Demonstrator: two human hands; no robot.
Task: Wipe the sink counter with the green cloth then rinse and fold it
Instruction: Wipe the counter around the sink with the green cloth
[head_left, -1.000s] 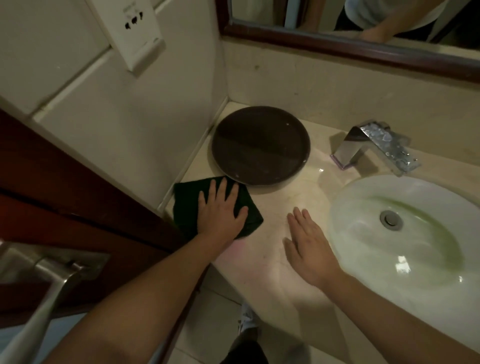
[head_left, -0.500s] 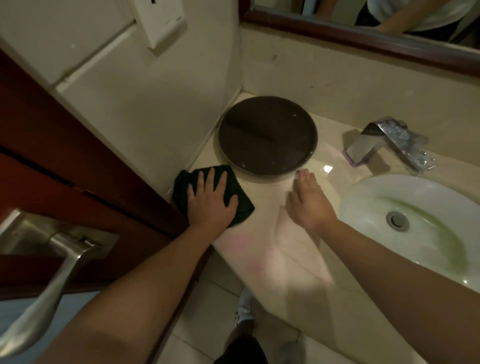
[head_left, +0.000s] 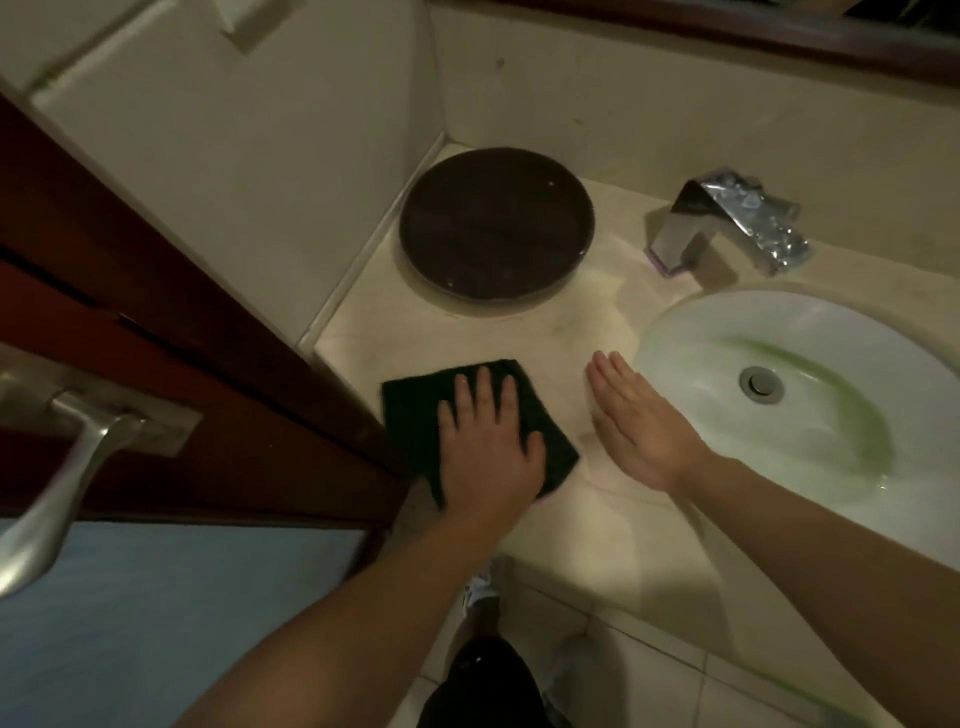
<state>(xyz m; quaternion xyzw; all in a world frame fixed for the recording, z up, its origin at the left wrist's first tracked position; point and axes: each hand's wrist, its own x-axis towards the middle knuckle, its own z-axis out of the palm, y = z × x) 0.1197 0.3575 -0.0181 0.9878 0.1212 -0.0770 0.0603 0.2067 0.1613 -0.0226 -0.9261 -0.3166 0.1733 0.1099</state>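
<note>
The dark green square cloth (head_left: 415, 415) is pressed flat on the beige stone surface (head_left: 467, 332), directly under the left hand (head_left: 488, 452), its fingers (head_left: 483, 387) straight and spread. The right hand (head_left: 636, 434), released, is held beside it, nearer the white oval basin (head_left: 691, 332).

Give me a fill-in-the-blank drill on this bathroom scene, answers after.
The left hand presses the green cloth onto the ____.
The right hand holds ____.
The faucet stands ____ of the dark round tray.
Missing: counter; nothing; right.
</note>
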